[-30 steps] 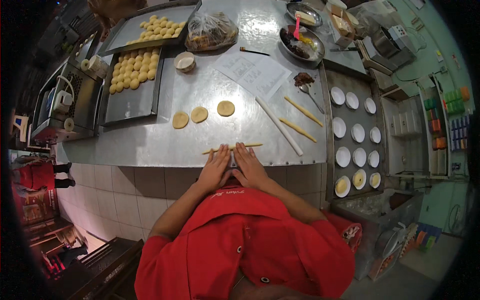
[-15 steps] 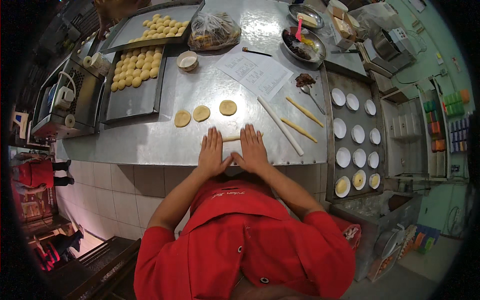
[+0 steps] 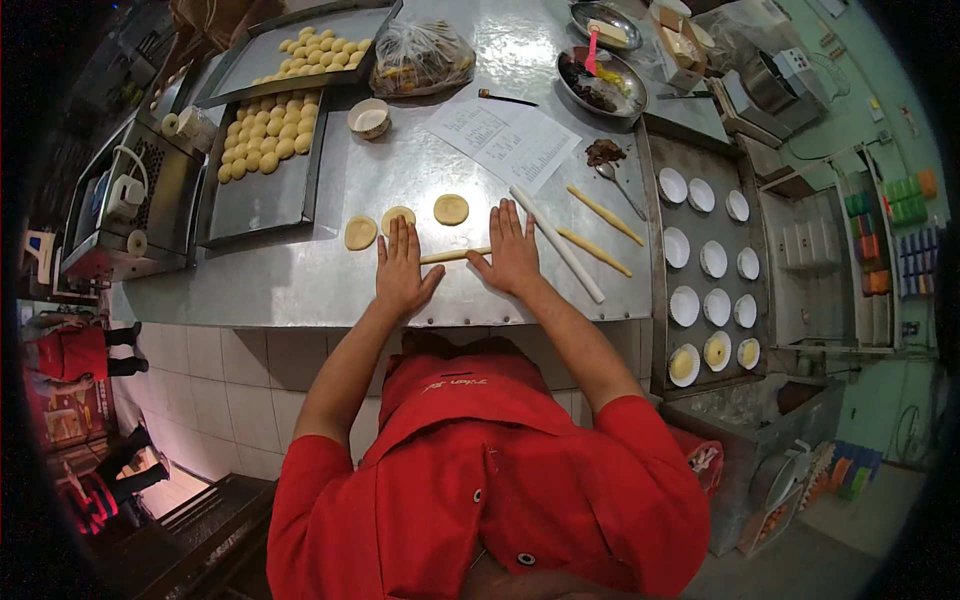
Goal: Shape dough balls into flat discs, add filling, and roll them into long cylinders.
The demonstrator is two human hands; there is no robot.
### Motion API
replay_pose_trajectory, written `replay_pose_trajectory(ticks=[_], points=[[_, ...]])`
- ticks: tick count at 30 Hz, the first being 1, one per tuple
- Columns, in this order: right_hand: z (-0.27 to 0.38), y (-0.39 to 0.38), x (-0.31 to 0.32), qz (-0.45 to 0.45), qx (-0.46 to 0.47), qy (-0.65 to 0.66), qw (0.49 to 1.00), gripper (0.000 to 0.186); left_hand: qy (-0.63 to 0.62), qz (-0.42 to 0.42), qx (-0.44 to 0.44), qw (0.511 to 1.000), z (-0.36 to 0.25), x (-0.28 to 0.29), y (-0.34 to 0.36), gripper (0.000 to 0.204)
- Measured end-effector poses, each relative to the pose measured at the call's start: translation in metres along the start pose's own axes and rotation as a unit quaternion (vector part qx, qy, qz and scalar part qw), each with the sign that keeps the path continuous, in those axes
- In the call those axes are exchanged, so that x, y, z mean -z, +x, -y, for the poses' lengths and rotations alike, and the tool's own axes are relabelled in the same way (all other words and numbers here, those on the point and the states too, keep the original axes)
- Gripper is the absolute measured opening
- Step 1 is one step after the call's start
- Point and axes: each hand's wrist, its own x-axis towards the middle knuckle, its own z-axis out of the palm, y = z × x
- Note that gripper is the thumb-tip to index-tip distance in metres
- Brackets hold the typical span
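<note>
A thin dough rope (image 3: 455,255) lies crosswise on the metal table under my two hands. My left hand (image 3: 401,270) is flat on its left end, fingers stretched forward. Its fingertips reach one of the flat dough rounds (image 3: 397,217). My right hand (image 3: 513,255) lies flat over the right end, fingers extended beside a white rolling pin (image 3: 557,243). Another dough round (image 3: 451,209) sits beyond the rope, between my hands, and a third round (image 3: 361,233) is left of my left hand. Two finished-looking dough strips (image 3: 605,215) rest right of the pin.
Trays of dough balls (image 3: 262,140) stand at the far left, beside a small bowl (image 3: 369,119). Printed sheets (image 3: 503,140), a spoon (image 3: 620,190) and a metal bowl (image 3: 603,85) lie beyond. A tray of paper cups (image 3: 714,258) flanks the right; a person's arm (image 3: 200,40) shows far left.
My hands have slid forward and spread apart along the dough rope. The rope now shows longer between them, and my left fingers have come over a dough round.
</note>
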Motion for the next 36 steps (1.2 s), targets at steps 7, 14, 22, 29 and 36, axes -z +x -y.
replay_pose_trajectory(ticks=[7,14,22,29,36], points=[[0.013,-0.105,0.025,0.039,0.000,0.040,0.998,0.096,-0.015,0.086,0.008,0.996,-0.019,0.014,-0.095,0.093],[0.004,-0.130,0.025,-0.118,-0.043,0.149,0.981,0.073,-0.137,-0.020,-0.001,0.990,0.002,0.019,-0.117,0.062],[-0.017,-0.075,0.032,-0.135,0.028,0.176,0.975,0.013,-0.146,-0.082,-0.044,0.985,0.020,0.031,-0.065,0.025],[-0.023,-0.097,0.040,0.021,-0.153,0.567,0.809,0.017,-0.395,0.058,0.074,0.914,-0.011,0.062,-0.023,0.020],[-0.104,-0.114,0.099,-0.083,-0.184,0.462,0.864,0.022,-0.354,0.063,-0.095,0.928,-0.072,0.041,0.079,0.016]])
